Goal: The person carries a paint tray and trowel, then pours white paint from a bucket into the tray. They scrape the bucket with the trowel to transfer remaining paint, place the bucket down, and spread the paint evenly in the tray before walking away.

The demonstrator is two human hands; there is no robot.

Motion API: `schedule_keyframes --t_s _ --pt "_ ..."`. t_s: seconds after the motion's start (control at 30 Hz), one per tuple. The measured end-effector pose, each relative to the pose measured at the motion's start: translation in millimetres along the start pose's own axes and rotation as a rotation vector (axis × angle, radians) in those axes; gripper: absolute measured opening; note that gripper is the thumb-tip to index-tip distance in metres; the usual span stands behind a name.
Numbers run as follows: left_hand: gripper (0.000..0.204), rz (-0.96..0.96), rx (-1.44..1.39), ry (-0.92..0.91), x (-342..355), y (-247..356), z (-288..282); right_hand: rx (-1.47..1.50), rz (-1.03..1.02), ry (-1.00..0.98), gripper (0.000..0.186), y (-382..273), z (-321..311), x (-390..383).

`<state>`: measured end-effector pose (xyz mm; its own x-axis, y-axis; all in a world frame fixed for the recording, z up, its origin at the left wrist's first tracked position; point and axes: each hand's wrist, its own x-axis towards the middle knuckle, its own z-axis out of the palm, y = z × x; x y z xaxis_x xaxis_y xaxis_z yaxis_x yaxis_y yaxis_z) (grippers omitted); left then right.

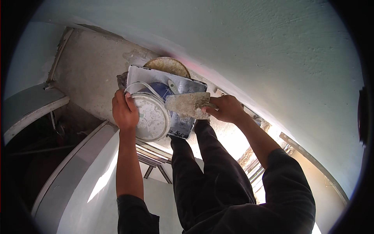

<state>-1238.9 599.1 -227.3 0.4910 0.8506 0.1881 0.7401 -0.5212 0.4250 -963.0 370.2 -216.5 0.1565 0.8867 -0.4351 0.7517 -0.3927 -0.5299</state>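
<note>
Nearest, the dark trousers [218, 167] of the person standing over it all, and just beyond them both forearms reach out. The left hand [126, 113] is on the white pail [151, 119], fingers curled at the left edge by the handle [150, 86]. The pail sits left of middle, tilted, a round, smeared face turned this way; lid or base, I can't tell.

Over on the right, the right hand [229, 108] is closed around the grip of the scraper [186, 105], its broad blade pointing left across the pail's right edge; whether they touch, I can't say.

Handling, then: the pail looks like plastic, stiff with a little give, its weight anyone's guess with the contents hidden. Dusty smears could make it slip, so the rim or the handle is the place to hold. The scraper should be fairly light, the blade rigid and caked; grip is the spot, well back from the edge.

Farther off, the splashed tray [189, 84] lies behind the pail; past that, a crusted round disc [168, 64], close to the pale green wall [269, 46].
</note>
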Motion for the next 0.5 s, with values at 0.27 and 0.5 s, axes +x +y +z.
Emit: schedule_keyframes --t_s 0.27,0.5 --pt "0.033 0.011 0.03 0.003 -1.3 -3.9 2.6 0.077 -0.066 -0.053 0.049 21.5 10.9 28.3" --pt "0.034 0.019 0.05 0.017 -0.3 -6.0 3.2 0.227 -0.019 -0.159 0.049 23.3 23.1 29.2"
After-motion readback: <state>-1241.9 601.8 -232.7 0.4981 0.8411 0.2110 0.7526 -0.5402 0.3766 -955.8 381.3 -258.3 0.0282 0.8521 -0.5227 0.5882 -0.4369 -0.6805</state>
